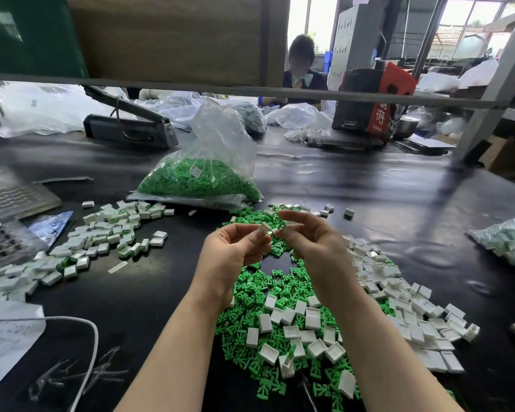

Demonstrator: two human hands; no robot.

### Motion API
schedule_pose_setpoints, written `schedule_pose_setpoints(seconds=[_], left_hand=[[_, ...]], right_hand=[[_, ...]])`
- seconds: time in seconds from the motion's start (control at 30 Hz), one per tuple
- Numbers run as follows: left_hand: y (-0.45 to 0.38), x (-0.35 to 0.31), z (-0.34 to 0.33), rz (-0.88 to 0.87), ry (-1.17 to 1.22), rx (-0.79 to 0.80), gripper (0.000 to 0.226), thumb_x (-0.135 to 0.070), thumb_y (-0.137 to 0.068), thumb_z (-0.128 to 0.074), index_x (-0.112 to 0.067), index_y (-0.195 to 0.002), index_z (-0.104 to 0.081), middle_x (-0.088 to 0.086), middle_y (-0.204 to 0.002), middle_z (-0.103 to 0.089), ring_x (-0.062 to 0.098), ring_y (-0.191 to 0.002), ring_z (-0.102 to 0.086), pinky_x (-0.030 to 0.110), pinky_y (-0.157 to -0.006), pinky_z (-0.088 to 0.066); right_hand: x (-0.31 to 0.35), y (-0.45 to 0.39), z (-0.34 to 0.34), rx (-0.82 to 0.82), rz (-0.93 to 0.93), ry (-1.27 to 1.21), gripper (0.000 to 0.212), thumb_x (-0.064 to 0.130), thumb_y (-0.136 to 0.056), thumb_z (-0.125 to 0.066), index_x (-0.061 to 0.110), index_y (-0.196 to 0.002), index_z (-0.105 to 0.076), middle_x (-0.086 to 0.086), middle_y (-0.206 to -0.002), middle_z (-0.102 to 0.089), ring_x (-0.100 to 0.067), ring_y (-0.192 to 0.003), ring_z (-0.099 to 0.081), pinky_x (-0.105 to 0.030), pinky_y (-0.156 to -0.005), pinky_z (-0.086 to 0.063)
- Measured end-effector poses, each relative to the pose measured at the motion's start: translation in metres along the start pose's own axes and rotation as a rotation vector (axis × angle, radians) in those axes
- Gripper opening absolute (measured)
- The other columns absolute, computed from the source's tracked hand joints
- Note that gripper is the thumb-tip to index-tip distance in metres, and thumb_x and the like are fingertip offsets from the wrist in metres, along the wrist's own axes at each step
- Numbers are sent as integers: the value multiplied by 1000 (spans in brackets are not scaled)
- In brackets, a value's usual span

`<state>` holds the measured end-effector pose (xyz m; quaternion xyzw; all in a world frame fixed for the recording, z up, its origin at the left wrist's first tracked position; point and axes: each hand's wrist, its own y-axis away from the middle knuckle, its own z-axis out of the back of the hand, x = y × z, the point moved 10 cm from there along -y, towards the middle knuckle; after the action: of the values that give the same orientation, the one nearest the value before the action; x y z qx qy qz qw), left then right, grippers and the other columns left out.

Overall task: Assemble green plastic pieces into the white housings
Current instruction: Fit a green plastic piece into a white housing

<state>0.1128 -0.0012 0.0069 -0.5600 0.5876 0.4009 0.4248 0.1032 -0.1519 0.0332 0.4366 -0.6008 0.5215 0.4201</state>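
Observation:
My left hand pinches a small white housing between thumb and fingers, raised above the table. Close beside it, my right hand pinches a small green plastic piece at its fingertips, almost touching the housing. Beneath both hands lies a heap of loose green pieces mixed with empty white housings. To the left sits a pile of housings with green showing inside them.
A clear bag of green pieces stands behind the hands on the black table. A white cable and paper lie at front left, another bag at right. A person sits across the table beyond a heat sealer.

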Motion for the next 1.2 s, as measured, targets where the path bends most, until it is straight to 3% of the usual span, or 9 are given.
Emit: schedule_pose_setpoints(seconds=[0.17, 0.37, 0.47, 0.6, 0.97, 1.2], left_hand=[[1, -2, 0, -16, -4, -8, 27, -22, -75, -76, -7, -97, -71, 12, -85, -75, 19, -74, -72, 19, -61, -54], [2, -3, -2, -41, -121, -19, 17, -16, -82, -75, -5, -94, -71, 12, -84, -76, 18, -74, -71, 20, -64, -56], [4, -4, -5, -55, -144, -11, 15, -16, -80, -76, -6, -91, -71, 10, -81, -76, 16, -72, -71, 20, -64, -56], [4, -7, -8, -80, -180, -3, 15, -18, -79, -76, -8, -89, -71, 8, -79, -76, 17, -73, -72, 20, -63, -55], [5, -11, -6, -129, -190, -8, 14, -16, -79, -77, -6, -88, -73, 10, -78, -75, 17, -70, -72, 18, -59, -52], [5, -21, -1, -237, -326, -40, 2, -13, -82, -76, -11, -83, -75, 9, -74, -74, 16, -67, -67, 29, -67, -58]], right_hand=[[-3, 0, 5, -35, -12, 34, 13, 4, -93, -61, 14, -100, -66, -3, -86, -76, -7, -76, -68, -15, -59, -47], [-3, -1, 7, -75, -3, -44, 4, 8, -94, -61, 11, -97, -62, -5, -91, -75, -14, -77, -66, -25, -68, -54], [1, 0, 10, -115, 42, -37, 3, 10, -89, -68, 13, -91, -68, 9, -74, -69, 1, -63, -59, -13, -61, -48], [1, 0, 12, -133, 46, -87, 5, 7, -88, -69, 12, -87, -68, 15, -63, -64, 4, -55, -54, -11, -56, -45], [-3, 0, 5, -122, 37, -45, 12, 8, -86, -72, 19, -79, -70, 10, -68, -69, 0, -63, -62, -14, -59, -48], [2, -1, 5, -35, 43, 93, 6, 11, -87, -71, 14, -82, -70, 2, -73, -70, -4, -66, -64, -15, -59, -48]])
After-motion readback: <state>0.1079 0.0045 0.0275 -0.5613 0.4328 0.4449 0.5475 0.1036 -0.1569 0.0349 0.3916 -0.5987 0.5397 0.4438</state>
